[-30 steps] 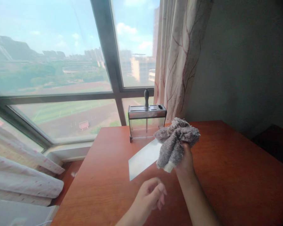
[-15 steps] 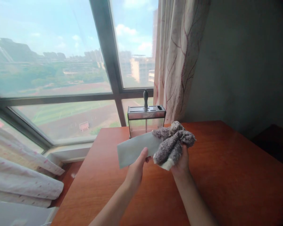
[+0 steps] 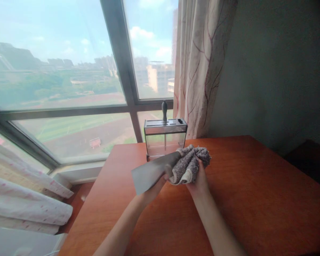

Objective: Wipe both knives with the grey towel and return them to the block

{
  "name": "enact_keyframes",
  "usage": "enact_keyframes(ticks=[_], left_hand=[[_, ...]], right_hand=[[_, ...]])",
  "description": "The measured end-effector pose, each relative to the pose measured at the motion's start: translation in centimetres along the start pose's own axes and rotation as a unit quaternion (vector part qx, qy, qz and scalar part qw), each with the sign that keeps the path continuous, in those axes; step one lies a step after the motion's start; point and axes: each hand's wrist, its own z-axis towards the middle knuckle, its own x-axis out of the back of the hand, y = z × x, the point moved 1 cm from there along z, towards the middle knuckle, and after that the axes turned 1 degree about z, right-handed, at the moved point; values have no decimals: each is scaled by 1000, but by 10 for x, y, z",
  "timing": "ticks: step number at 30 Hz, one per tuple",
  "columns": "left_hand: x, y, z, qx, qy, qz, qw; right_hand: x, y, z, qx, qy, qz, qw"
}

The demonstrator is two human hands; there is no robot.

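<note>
A cleaver (image 3: 146, 175) with a broad grey blade is held up above the table, its blade pointing left. My left hand (image 3: 156, 187) is closed at the blade's lower edge, near the towel; most of its fingers are hidden. Bunched against the cleaver's right end is a fluffy grey-brown towel (image 3: 190, 164) with a pale edge. My right hand (image 3: 198, 179) grips this towel from below and the right. Whatever the towel wraps at that end is hidden.
A clear-sided knife block (image 3: 165, 128) with a dark handle (image 3: 164, 111) sticking up stands at the back of the reddish-brown wooden table (image 3: 229, 199). Behind are a window (image 3: 69, 110) and a patterned curtain (image 3: 200, 64). More curtain fabric (image 3: 29, 199) hangs at lower left.
The towel and my right hand have shifted left and slightly down. The blade has tilted, showing a darker section beside the towel. My left hand has turned and moved lower under the blade.
</note>
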Motion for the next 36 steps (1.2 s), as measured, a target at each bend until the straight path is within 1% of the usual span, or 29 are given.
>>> enact_keyframes(ticks=[3,5,7,8,9,11,13,15,21,25,28,32,36], left_hand=[[-2,-2,1,-10,-19,-10,1000],[-5,-2,3,41,-4,-63,997],[-9,-1,3,106,12,-109,988],[-10,0,4,129,19,-126,983],[-11,1,3,141,26,-141,980],[-12,3,2,146,43,-167,974],[-14,4,0,137,51,-177,973],[-15,5,-2,125,43,-171,976],[-14,9,-4,104,27,-145,984],[-8,8,-4,58,26,-124,990],[-2,7,-3,10,40,-107,993],[4,8,-2,-53,78,-109,990],[5,13,-1,-82,101,-121,984]], right_hand=[[-1,-1,-2,4,17,-5,1000],[-2,0,-2,15,19,-3,1000],[0,2,-2,17,20,-10,1000],[1,3,-2,19,25,-13,999],[2,4,-1,24,33,-15,999],[3,4,0,45,48,-15,998],[4,1,0,68,52,-12,996],[2,-3,0,82,54,-3,995],[0,-15,-1,71,50,30,996],[6,-25,2,74,49,31,996],[13,-35,4,71,34,37,996],[18,-44,2,68,6,63,996],[16,-40,-3,75,-18,65,995]])
